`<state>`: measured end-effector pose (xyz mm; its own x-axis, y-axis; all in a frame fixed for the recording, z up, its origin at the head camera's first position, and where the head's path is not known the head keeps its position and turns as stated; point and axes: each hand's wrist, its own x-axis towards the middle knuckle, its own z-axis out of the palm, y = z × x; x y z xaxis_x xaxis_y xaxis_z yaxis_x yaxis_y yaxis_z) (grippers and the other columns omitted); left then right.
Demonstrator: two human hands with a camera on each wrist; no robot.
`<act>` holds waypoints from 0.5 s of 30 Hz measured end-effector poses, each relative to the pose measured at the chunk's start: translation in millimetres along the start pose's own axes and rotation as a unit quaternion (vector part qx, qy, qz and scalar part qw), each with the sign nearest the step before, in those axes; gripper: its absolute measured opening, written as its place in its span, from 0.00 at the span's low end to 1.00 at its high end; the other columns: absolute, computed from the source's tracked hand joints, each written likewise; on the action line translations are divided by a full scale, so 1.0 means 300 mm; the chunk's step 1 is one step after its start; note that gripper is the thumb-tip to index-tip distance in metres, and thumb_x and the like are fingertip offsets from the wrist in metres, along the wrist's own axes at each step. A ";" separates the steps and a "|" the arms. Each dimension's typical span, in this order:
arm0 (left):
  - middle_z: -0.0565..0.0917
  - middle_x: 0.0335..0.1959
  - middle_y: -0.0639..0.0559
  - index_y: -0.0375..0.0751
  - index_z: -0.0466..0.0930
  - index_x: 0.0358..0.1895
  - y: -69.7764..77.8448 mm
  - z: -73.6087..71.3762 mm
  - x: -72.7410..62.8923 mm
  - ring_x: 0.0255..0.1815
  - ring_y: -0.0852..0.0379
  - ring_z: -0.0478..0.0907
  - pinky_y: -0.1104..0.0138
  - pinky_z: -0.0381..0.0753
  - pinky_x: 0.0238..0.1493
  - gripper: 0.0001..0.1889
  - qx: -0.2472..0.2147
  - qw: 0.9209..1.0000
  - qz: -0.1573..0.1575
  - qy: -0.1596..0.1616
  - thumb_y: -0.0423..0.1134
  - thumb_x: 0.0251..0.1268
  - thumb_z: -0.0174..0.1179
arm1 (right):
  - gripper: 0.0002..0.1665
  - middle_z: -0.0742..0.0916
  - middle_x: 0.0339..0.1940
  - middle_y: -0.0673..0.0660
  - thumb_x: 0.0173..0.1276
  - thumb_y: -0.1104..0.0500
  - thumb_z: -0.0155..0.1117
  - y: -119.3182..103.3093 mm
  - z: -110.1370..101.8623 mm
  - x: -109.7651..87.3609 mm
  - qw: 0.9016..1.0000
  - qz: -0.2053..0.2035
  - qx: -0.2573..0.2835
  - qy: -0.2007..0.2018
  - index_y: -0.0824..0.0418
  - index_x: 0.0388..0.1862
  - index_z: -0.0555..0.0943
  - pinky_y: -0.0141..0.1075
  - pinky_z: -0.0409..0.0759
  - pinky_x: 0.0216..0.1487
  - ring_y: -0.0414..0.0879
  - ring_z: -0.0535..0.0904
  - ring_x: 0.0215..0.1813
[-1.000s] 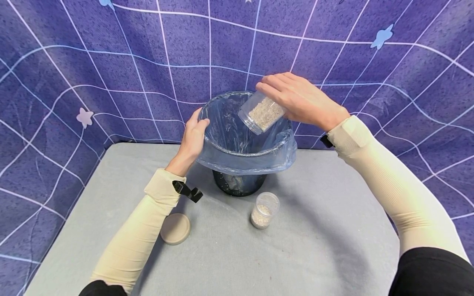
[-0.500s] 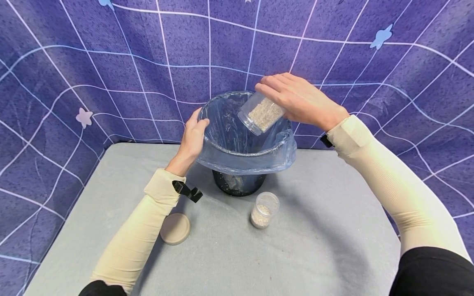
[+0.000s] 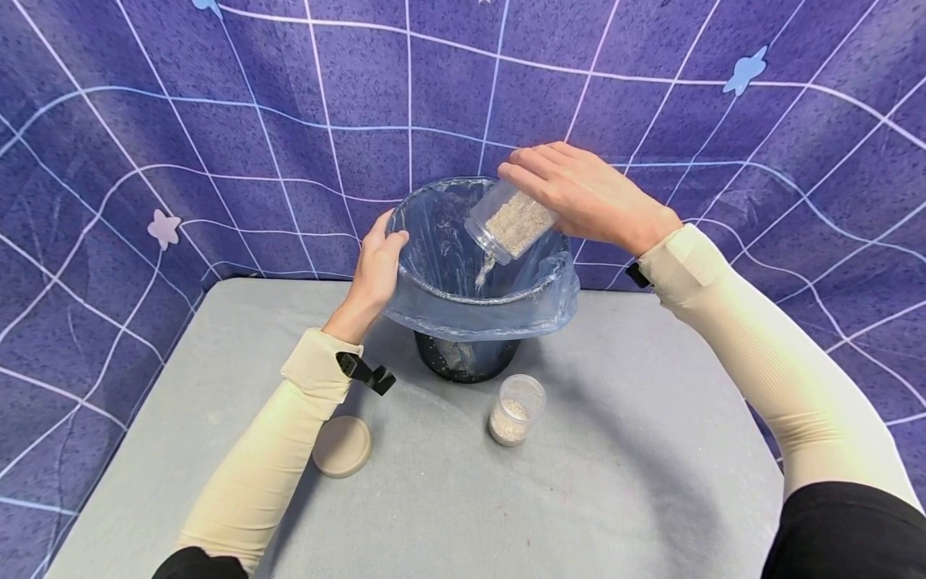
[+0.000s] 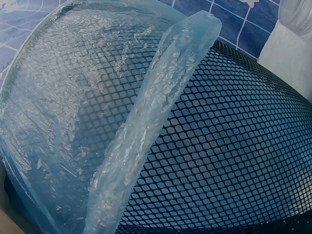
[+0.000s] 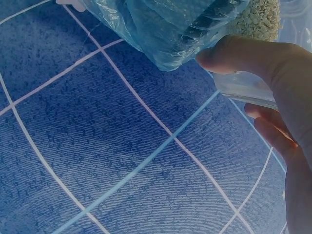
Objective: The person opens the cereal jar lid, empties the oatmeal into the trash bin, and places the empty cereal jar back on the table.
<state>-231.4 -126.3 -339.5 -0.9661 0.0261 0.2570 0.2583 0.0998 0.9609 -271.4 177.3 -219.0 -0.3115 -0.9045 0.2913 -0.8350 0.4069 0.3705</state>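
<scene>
My left hand (image 3: 376,261) grips the rim of a black mesh trash can (image 3: 466,362) on its left side, thumb over the edge. A blue plastic bag (image 3: 477,319) lines the can and folds down outside; in the left wrist view the bag's loose edge (image 4: 131,146) hangs over the mesh. Above the opening, my right hand (image 3: 582,193) holds a clear jar (image 3: 486,219) tilted mouth-down toward the left. Pale oat-like flakes (image 3: 519,223) fill much of it, and a thin stream of flakes (image 3: 484,275) drops from its mouth into the bag. The right wrist view shows thumb and fingers around the jar (image 5: 246,87).
A smaller clear container (image 3: 515,410) partly filled with flakes stands in front of the can. Near the left forearm lies a round beige lid (image 3: 342,446). The grey table (image 3: 434,515) meets a purple grid-patterned cloth (image 3: 448,80) behind the can.
Flakes now fall from the jar's mouth into the bag, where none were falling in the earlier frames. Both hands keep their places.
</scene>
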 end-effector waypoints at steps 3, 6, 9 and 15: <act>0.73 0.77 0.35 0.31 0.60 0.83 0.003 0.001 -0.001 0.78 0.43 0.69 0.57 0.64 0.81 0.31 -0.002 1.000 -0.001 0.000 0.35 0.80 0.42 | 0.47 0.80 0.65 0.72 0.49 0.83 0.72 0.000 0.000 -0.001 1.000 0.001 -0.001 0.000 0.73 0.72 0.72 0.58 0.76 0.69 0.69 0.78 0.64; 0.72 0.77 0.35 0.31 0.59 0.83 0.006 0.002 -0.003 0.79 0.43 0.68 0.58 0.63 0.81 0.31 -0.004 1.000 -0.002 -0.001 0.35 0.80 0.42 | 0.47 0.80 0.65 0.72 0.50 0.83 0.72 0.001 0.001 -0.001 1.000 0.002 -0.002 -0.001 0.72 0.72 0.72 0.58 0.76 0.69 0.69 0.78 0.64; 0.73 0.77 0.35 0.30 0.59 0.82 0.005 0.002 -0.003 0.78 0.43 0.69 0.57 0.64 0.80 0.31 -0.005 1.000 0.001 -0.001 0.34 0.80 0.42 | 0.46 0.80 0.65 0.72 0.50 0.82 0.72 0.000 0.000 -0.002 1.000 0.002 -0.003 -0.002 0.72 0.72 0.72 0.58 0.76 0.70 0.69 0.78 0.64; 0.72 0.78 0.35 0.30 0.60 0.82 0.002 0.001 -0.001 0.79 0.43 0.68 0.58 0.63 0.81 0.31 0.007 1.000 0.003 0.000 0.35 0.80 0.42 | 0.47 0.80 0.65 0.72 0.51 0.81 0.75 -0.001 0.000 -0.005 1.000 0.002 0.000 -0.003 0.72 0.72 0.72 0.58 0.75 0.71 0.69 0.78 0.65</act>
<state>-230.8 -126.0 -339.0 -0.9645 0.0258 0.2629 0.2641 0.1131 0.9578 -270.8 178.4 -219.6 -0.3176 -0.9039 0.2865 -0.8336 0.4102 0.3699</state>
